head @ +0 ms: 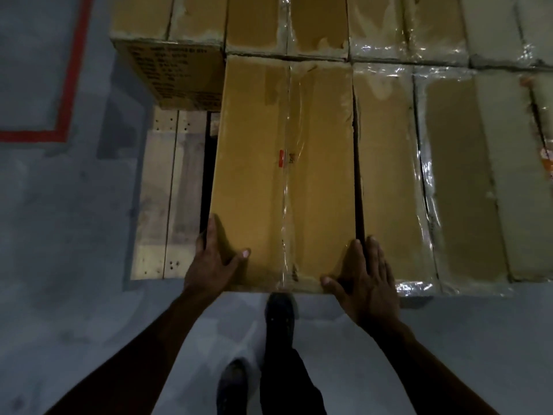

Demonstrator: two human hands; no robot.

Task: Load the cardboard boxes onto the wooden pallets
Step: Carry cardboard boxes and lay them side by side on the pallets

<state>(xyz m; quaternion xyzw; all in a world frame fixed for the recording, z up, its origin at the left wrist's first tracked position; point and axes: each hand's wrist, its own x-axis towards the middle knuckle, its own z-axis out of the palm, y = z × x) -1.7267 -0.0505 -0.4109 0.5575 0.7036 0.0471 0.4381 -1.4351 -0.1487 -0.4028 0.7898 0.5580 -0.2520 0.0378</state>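
1. My left hand (214, 259) is at 7 o'clock on the near left corner of the box (284, 175): fingers straight down its left side, thumb lying on top.
2. My right hand (363, 274) is at 5 o'clock, flat and spread. It presses the near right corner of the box, and the fingers reach over the gap toward the neighbour box (389, 175).
3. The box sits in the middle of the view, long side running 12 to 6, on the pallet (167, 199). Its far end touches the back row (287, 22). It looks set down, but whether it needs a last push I can't tell.
4. Progress: the back row is full from 11 to 1 o'clock, and the front row is filled from the centre to 3 o'clock. Bare pallet slats show at 9 o'clock, so about one box slot is left on this layer.
5. Writing: there is a small red mark on the tape seam at the box's centre, unreadable. The printed text on the side of the corner box (173, 73) at 11 o'clock is too blurred to read.
6. A red floor line (73, 70) runs at 10 o'clock.
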